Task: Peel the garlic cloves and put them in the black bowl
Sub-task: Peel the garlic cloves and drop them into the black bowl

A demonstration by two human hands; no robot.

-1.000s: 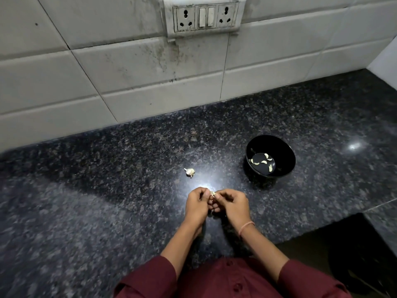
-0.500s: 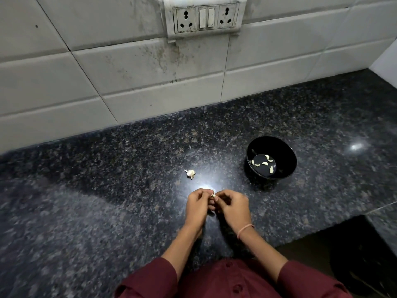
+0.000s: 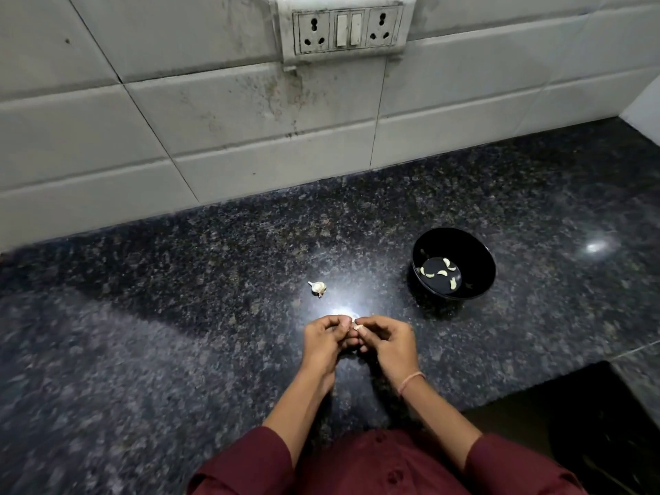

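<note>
Just below the centre of the frame we see both hands drawn close together above the dark speckled countertop [image 3: 171, 316]. The left hand [image 3: 323, 339] and the right hand [image 3: 391, 342] have their fingers curled, and between their fingertips they pinch a small pale garlic clove [image 3: 357, 327]; we cannot tell how much skin is left on it. A thin wristband [image 3: 411, 379] circles the right wrist, and maroon sleeves [image 3: 250, 466] fill the bottom edge. Up and to the left of the hands, a small garlic piece [image 3: 318, 287] lies alone on the stone, apart from them. To the right of centre stands the black bowl [image 3: 476, 257], upright, with several peeled cloves [image 3: 427, 272] lying on its bottom. A white tiled wall [image 3: 214, 119] crosses the upper half of the frame, and a stained socket panel [image 3: 344, 28] sits at its top centre.
</note>
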